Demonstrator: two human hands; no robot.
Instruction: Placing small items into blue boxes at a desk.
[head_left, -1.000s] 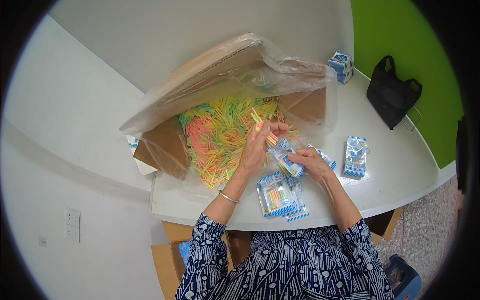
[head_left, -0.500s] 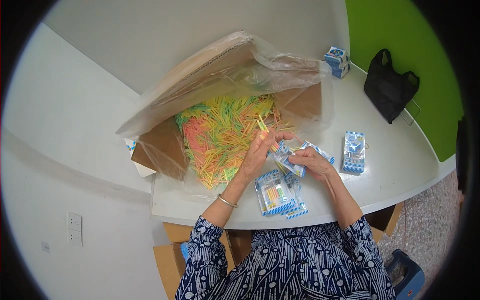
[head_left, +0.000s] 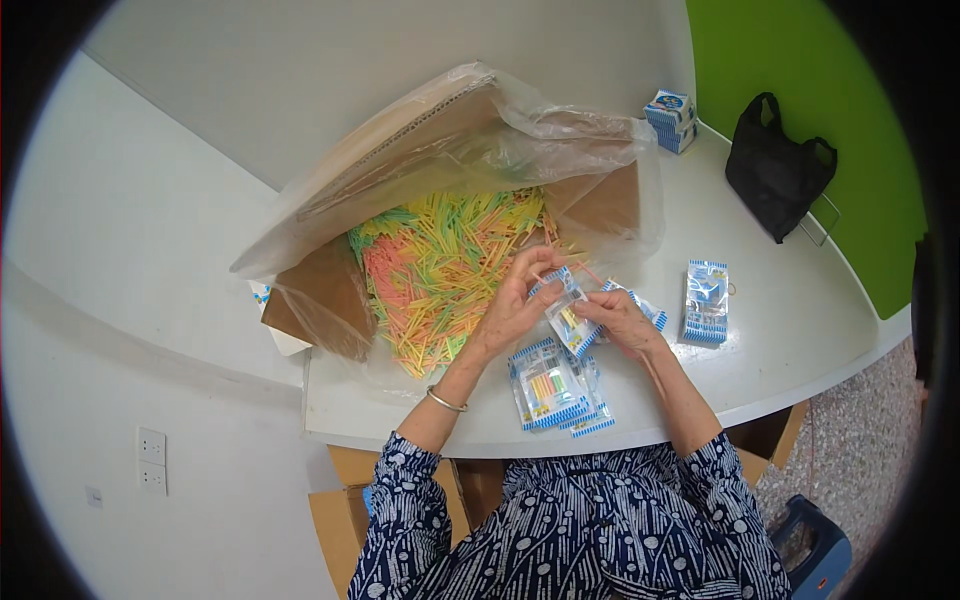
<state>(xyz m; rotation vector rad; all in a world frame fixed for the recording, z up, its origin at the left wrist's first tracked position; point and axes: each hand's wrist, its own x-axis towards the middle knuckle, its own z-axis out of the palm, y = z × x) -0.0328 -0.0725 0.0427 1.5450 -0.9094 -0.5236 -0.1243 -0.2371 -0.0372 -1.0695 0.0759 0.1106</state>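
Observation:
A small clear packet [head_left: 569,318] with blue-striped ends is held between my two hands, with thin yellow and pink sticks showing through its side. My left hand [head_left: 517,305] pinches its upper left edge, thumb across the front. My right hand [head_left: 622,322] grips its right edge between thumb and fingers. A further packet [head_left: 648,305] lies behind my right hand, partly covered by it. Below my hands, several packets [head_left: 548,390] lie overlapped on the table, the top one holding coloured sticks. Beyond my left hand, a heap of loose pastel sticks [head_left: 450,270] fills a plastic-lined cardboard box [head_left: 597,205].
A stack of packets [head_left: 707,300] stands to the right on the white table [head_left: 780,340]. Farther back are small blue-and-white boxes [head_left: 671,120] and a black bag [head_left: 780,175] against the green panel. Open cartons [head_left: 345,500] sit below the table's front edge.
The sticks that stood out above the packet in my left hand are now inside it. My left fingers have shifted onto the packet's upper edge, and the packet faces me more fully.

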